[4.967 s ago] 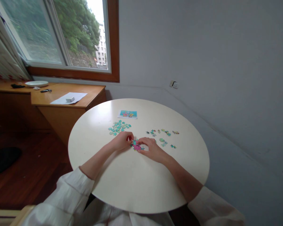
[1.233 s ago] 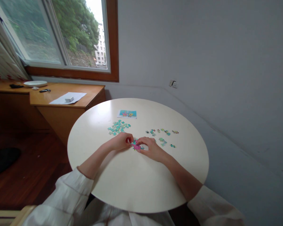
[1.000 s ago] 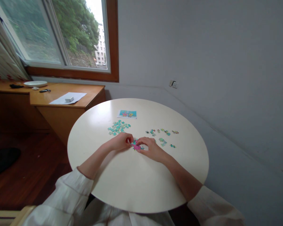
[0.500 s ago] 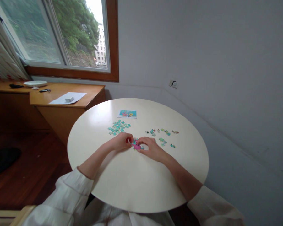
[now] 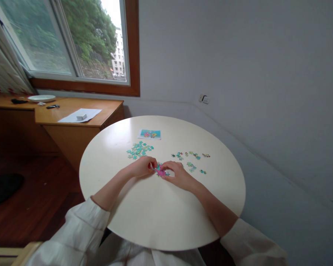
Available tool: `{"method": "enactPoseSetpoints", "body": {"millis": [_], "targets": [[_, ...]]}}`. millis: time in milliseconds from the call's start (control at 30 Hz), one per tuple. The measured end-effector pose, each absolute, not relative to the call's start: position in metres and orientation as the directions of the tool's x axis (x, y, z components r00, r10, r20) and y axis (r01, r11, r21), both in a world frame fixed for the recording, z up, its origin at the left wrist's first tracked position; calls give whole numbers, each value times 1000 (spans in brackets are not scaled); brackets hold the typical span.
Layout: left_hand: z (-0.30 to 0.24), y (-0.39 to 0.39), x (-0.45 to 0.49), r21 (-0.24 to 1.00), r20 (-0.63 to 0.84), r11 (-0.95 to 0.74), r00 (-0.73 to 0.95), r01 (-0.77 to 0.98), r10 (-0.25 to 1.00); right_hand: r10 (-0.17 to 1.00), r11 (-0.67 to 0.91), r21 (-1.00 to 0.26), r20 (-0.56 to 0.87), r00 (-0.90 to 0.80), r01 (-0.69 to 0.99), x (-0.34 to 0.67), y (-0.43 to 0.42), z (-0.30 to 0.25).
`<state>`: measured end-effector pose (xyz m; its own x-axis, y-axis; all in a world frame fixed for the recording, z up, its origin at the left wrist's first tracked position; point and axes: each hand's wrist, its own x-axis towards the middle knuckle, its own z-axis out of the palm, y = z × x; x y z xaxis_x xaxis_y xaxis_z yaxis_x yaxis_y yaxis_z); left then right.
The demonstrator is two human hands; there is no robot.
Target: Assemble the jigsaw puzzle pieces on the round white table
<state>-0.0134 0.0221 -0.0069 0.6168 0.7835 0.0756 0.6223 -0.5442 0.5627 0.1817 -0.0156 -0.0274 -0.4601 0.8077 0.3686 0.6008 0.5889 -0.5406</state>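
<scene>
On the round cream table point(image 5: 160, 218) both my hands meet at a small joined cluster of pink and teal puzzle pieces point(image 5: 160, 171). My left hand point(image 5: 142, 166) is curled, its fingertips pinching the cluster's left edge. My right hand point(image 5: 177, 175) rests with bent fingers pressing on the cluster's right side. A heap of teal pieces point(image 5: 139, 149) lies just beyond my left hand. Several scattered mixed-colour pieces point(image 5: 190, 160) lie beyond my right hand. A small reference picture card point(image 5: 149, 133) lies farther back.
A wooden desk point(image 5: 72, 122) stands left of the table under the window, with a sheet of paper point(image 5: 80, 115), a white plate point(image 5: 41, 98) and small dark items. A grey wall with a socket point(image 5: 204, 98) runs close behind and to the right.
Nothing has visibly changed beyond tiny finger shifts; both hands stay on the pink cluster. The view shifted slightly since five seconds ago.
</scene>
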Motion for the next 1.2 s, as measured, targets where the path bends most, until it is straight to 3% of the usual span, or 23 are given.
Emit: {"method": "enactPoseSetpoints", "body": {"millis": [1200], "targets": [[-10, 24, -14, 572, 85, -552, 625, 607, 776, 797, 603, -543, 387, -463, 585, 182, -15, -29]]}}
